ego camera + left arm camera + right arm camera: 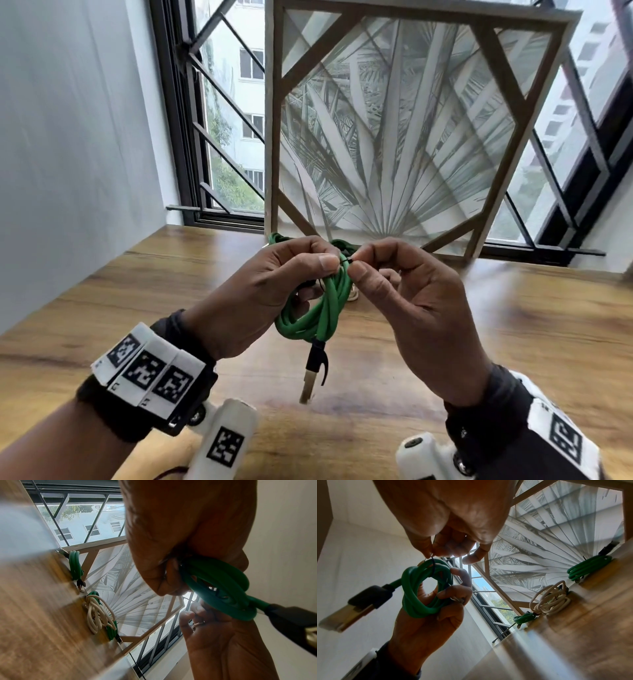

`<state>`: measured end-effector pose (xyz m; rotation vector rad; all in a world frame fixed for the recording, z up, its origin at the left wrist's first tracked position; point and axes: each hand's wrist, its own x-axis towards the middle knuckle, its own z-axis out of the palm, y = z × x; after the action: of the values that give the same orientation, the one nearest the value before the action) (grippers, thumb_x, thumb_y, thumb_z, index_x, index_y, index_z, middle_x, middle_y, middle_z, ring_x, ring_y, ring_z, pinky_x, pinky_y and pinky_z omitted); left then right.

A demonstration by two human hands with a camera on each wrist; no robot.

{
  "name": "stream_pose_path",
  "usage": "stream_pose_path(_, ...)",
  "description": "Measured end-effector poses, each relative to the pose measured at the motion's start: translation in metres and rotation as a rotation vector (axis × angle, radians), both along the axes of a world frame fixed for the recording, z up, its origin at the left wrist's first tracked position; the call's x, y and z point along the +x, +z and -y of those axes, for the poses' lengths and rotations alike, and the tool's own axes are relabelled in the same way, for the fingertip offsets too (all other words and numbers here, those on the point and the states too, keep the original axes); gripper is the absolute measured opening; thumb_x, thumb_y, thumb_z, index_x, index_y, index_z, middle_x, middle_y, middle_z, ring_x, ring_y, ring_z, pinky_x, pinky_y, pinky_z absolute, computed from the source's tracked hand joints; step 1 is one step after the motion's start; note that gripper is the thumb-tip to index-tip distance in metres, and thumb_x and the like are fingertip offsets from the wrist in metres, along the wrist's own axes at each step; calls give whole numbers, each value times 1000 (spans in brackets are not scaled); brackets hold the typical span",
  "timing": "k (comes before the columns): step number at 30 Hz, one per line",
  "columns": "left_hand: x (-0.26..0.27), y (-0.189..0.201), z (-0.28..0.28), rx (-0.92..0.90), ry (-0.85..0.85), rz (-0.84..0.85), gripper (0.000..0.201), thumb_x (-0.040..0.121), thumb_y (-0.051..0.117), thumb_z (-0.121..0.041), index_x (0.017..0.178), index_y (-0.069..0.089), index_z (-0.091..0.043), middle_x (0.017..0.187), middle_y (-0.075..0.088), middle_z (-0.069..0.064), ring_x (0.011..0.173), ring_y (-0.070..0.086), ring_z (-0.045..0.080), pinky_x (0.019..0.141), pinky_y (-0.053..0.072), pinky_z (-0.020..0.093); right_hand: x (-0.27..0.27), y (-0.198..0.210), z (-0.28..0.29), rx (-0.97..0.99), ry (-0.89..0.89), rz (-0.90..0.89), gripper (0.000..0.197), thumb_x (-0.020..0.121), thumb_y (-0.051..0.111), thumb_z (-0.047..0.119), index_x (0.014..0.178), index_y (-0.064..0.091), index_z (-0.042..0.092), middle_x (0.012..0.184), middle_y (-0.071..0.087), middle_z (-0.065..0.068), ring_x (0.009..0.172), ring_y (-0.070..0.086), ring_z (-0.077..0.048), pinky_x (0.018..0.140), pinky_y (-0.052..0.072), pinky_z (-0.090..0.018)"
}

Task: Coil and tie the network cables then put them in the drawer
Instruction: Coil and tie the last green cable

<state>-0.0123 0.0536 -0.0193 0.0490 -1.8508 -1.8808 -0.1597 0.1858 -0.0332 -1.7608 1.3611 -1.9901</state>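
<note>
Above the wooden table [513, 342], a coiled green network cable [317, 318] is held up between both hands. The coil is gripped by the left hand [270, 294], with fingers curled round its loops and the thumb pressed at the top. A thin black tie [433, 566] wrapped over the top of the coil is pinched between thumb and forefinger of the right hand [418, 308]; the remaining fingers are seen loosely curled. From the bottom of the coil a black-booted plug [313, 373] with a gold-coloured end hangs down, clear of the table.

Further back on the table, three more bundles are seen from the wrist views: a green coil [75, 565], a white cable bundle [99, 614] and another green coil [111, 630] partly under it. They lie just in front of a framed palm-leaf panel [394, 137], which stands propped against the window [233, 113].
</note>
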Motion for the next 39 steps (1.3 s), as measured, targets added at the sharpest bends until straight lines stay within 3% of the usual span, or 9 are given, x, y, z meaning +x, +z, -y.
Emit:
stream_pose_path(6, 0, 1, -1, -1, 13, 20, 12, 90, 69, -26, 79, 68, -22, 65, 51, -8, 53, 43, 2, 46, 35, 15, 1, 0, 0, 28, 44, 17, 7, 94, 70, 15, 97, 70, 9, 88, 68, -6, 76, 59, -39, 72, 50, -42)
stream_pose_path(10, 1, 0, 1, -2, 11, 19, 18, 84, 71, -38, 86, 69, -20, 69, 50, -6, 55, 45, 3, 49, 37, 15, 2, 1, -1, 32, 69, 27, 12, 93, 69, 14, 98, 69, 3, 87, 69, -5, 79, 64, -21, 75, 53, -34)
stream_pose_path(13, 0, 0, 0, 14, 7, 15, 16, 84, 71, -36, 84, 69, -20, 67, 52, -7, 54, 45, 3, 48, 38, 14, 5, 1, -1, 27, 97, 98, 11, 93, 67, 14, 98, 68, 5, 89, 70, -5, 80, 66, -18, 77, 56, -30)
stream_pose_path(20, 0, 1, -1, 6, 17, 14, 12, 88, 70, -31, 80, 66, -22, 65, 52, -9, 54, 44, 2, 49, 36, 14, 7, -1, 1, 35, 105, 160, 11, 93, 66, 16, 98, 68, 7, 90, 69, -14, 81, 65, -24, 79, 58, -33)
stream_pose_path(24, 0, 2, -3, -3, 31, 24, 13, 92, 64, -26, 84, 62, -16, 63, 51, -10, 52, 42, 2, 47, 35, 13, 7, 0, 0, 29, 94, 150, 12, 93, 67, 16, 98, 68, 5, 92, 66, -27, 82, 64, -30, 80, 58, -38)
stream_pose_path(33, 1, 1, -3, -13, 10, 26, 19, 92, 69, -33, 94, 65, -14, 70, 50, -7, 58, 44, 3, 51, 35, 15, 4, 4, -4, 53, 78, 151, 8, 90, 71, 15, 93, 71, 7, 91, 68, -25, 79, 63, -31, 76, 55, -36)
stream_pose_path(39, 1, 3, -4, 5, 5, 29, 14, 95, 63, -27, 85, 68, -20, 69, 55, -9, 56, 44, 3, 50, 35, 15, 5, 1, -1, 67, 175, 268, 34, 87, 79, 36, 101, 72, 6, 94, 70, -19, 88, 66, -33, 86, 57, -45)
